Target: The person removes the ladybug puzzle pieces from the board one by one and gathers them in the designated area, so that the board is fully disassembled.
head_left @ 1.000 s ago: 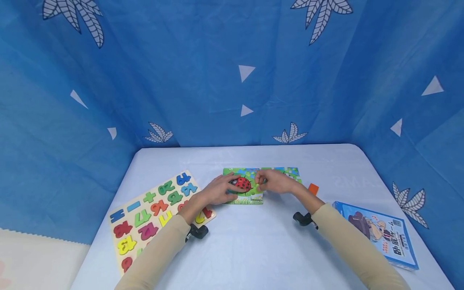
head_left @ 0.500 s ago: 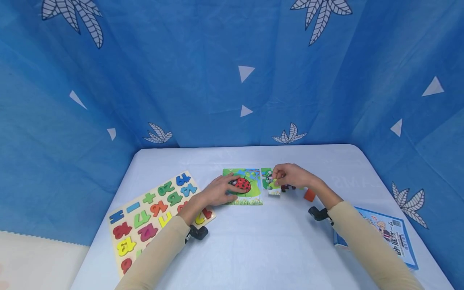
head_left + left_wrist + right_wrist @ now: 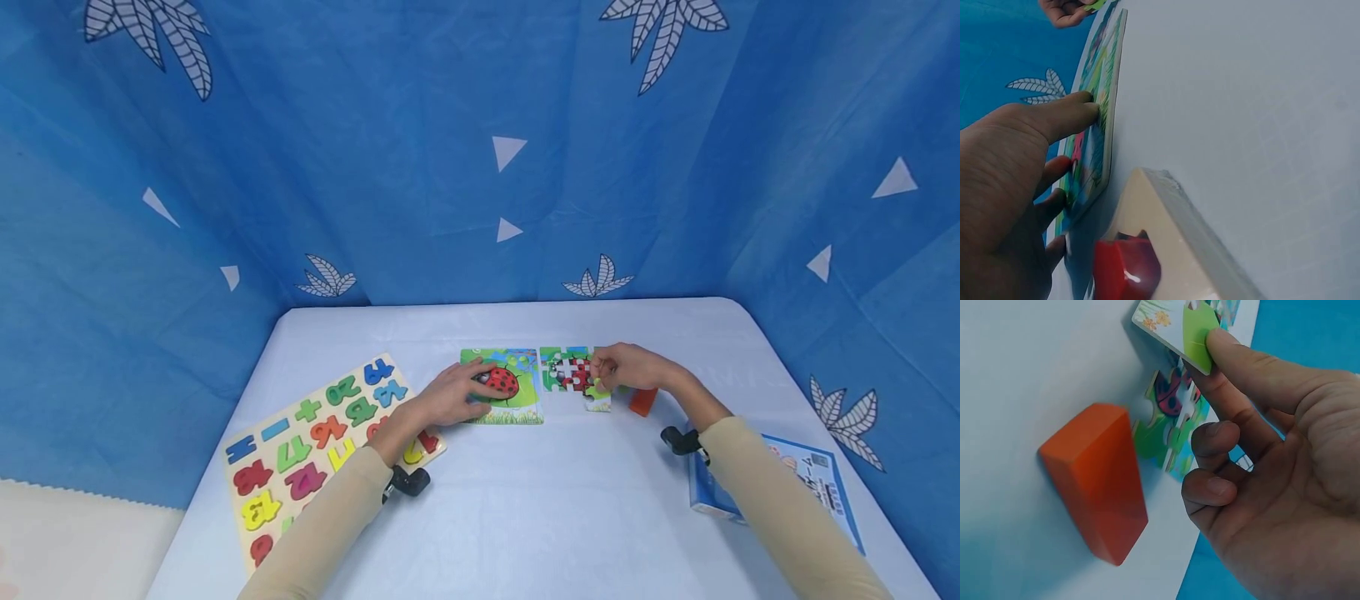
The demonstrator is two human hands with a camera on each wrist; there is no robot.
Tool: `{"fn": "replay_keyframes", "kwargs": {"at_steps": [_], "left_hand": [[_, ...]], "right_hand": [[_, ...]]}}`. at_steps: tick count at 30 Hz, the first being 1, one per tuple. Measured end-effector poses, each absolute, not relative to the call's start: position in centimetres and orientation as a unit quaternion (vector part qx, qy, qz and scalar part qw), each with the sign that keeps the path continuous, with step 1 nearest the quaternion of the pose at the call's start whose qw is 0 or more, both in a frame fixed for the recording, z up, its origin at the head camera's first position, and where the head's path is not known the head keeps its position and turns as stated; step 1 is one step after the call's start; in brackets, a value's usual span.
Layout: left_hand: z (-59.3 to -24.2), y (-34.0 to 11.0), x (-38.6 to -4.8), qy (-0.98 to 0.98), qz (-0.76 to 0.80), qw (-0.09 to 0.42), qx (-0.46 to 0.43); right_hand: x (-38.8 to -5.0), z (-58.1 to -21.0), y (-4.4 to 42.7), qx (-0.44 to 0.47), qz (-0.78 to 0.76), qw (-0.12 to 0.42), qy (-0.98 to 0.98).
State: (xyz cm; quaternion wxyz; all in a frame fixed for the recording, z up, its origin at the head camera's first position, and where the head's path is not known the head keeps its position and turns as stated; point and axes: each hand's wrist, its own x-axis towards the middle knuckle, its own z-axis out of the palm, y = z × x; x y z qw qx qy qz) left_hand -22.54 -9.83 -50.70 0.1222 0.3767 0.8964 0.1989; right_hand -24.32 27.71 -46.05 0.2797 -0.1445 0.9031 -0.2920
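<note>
My left hand (image 3: 450, 393) rests with spread fingers on a ladybug picture board (image 3: 519, 410). In the left wrist view its fingertips touch the board's printed face. My right hand (image 3: 632, 368) pinches a jigsaw piece (image 3: 1182, 331) between thumb and index finger; the piece is green and white with small orange flowers. It is tilted and raised above other ladybug jigsaw pieces (image 3: 566, 371), which lie together right of the board. My other right fingers curl beneath it, partly hiding these pieces. An orange block (image 3: 1097, 481) lies near the right hand.
A wooden number board (image 3: 324, 394) with raised coloured digits lies left, partly under the left forearm. A blue printed box (image 3: 817, 483) lies at the right, partly covered by the right sleeve. Blue curtain (image 3: 510, 192) hangs behind the table.
My right hand has moved right from the ladybug board, carrying the jigsaw piece over the loose pieces and exposing more of them. My left hand has stayed on the board.
</note>
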Motion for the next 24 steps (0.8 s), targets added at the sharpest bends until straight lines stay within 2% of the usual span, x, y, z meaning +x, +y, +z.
{"fn": "replay_keyframes", "kwargs": {"at_steps": [24], "left_hand": [[-50.7, -9.8, -22.7, 0.894, 0.2, 0.12, 0.383]], "right_hand": [[-23.6, -46.6, 28.9, -0.112, -0.258, 0.303, 0.91]]}}
